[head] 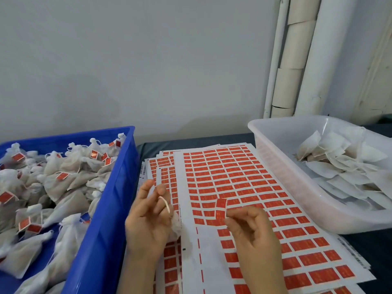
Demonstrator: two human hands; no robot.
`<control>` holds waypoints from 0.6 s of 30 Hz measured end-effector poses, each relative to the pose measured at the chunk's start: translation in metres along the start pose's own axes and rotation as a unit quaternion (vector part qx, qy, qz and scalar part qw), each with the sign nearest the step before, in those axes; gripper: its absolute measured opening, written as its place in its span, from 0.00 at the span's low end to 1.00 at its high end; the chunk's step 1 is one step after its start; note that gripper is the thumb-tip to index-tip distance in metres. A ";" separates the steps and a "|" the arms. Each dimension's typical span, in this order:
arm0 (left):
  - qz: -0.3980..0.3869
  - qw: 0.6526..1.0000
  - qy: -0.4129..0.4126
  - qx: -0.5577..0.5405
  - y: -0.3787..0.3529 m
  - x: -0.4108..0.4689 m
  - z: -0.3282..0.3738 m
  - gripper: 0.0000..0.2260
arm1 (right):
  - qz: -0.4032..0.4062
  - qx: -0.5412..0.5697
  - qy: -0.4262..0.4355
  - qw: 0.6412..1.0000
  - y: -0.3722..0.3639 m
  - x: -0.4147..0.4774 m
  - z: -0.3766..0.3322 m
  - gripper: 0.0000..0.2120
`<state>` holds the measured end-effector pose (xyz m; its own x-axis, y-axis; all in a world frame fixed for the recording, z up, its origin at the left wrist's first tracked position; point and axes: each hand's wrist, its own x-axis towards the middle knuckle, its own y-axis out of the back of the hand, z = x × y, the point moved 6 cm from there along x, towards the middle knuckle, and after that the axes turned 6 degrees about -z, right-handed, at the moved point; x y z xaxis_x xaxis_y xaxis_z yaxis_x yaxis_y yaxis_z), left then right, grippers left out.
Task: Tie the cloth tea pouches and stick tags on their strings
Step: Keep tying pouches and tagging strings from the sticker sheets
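Tagging step, lower centre: left hand (148, 217) held a pouch (175, 224), string (165, 203) looped over its fingers (161, 188); right hand (252, 232) pinched a red tag (220, 209) above the sheet (209, 240); next, likely, tag folded round string.

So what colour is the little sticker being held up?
Red. The right hand pinches the tag; the left hand holds a pouch. Best in the head view.

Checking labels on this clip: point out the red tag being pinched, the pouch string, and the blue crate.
red tag (220, 207): head view, middle of its lifted face.
pouch string (166, 204): head view, the white loop's middle.
blue crate (110, 209): head view, its right wall.
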<state>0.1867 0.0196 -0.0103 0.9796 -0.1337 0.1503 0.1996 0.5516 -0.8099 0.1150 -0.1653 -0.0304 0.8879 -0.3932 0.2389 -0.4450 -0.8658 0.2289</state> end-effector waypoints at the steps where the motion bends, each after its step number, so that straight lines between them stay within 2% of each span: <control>1: -0.014 1.000 0.013 -0.013 -0.003 0.000 -0.004 0.11 | -0.005 -0.015 0.004 1.000 -0.001 0.000 0.001 0.08; 4: -0.052 0.997 0.042 0.037 -0.012 0.000 -0.011 0.13 | -0.005 -0.042 0.018 0.999 -0.003 0.001 0.002 0.11; 8: -0.050 0.989 0.055 0.127 -0.017 0.000 -0.017 0.12 | -0.012 -0.076 0.032 0.996 -0.003 0.002 0.004 0.13; 11: -0.044 0.989 0.048 0.133 -0.017 0.000 -0.017 0.12 | -0.013 -0.043 0.022 0.999 0.002 0.007 0.001 0.17; 13: -0.050 0.987 0.042 0.147 -0.020 0.001 -0.017 0.11 | -0.010 -0.002 -0.005 1.000 0.005 0.015 -0.006 0.15; 16: -0.040 0.974 0.033 0.220 -0.019 0.003 -0.019 0.10 | -0.059 0.017 -0.005 0.998 -0.006 0.026 -0.028 0.05; 17: -0.033 0.968 0.032 0.248 -0.017 0.005 -0.020 0.09 | -0.090 -0.007 0.009 0.996 -0.013 0.029 -0.036 0.07; 18: -0.028 0.961 0.031 0.272 -0.017 0.006 -0.022 0.09 | -0.116 -0.040 0.035 0.992 -0.021 0.031 -0.042 0.12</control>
<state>0.1884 -0.0086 -0.0086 0.9667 -0.2161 0.1369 0.2528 0.8890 -0.3817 0.1466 -0.1466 0.0118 0.9587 -0.1613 0.2345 -0.2396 -0.9021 0.3590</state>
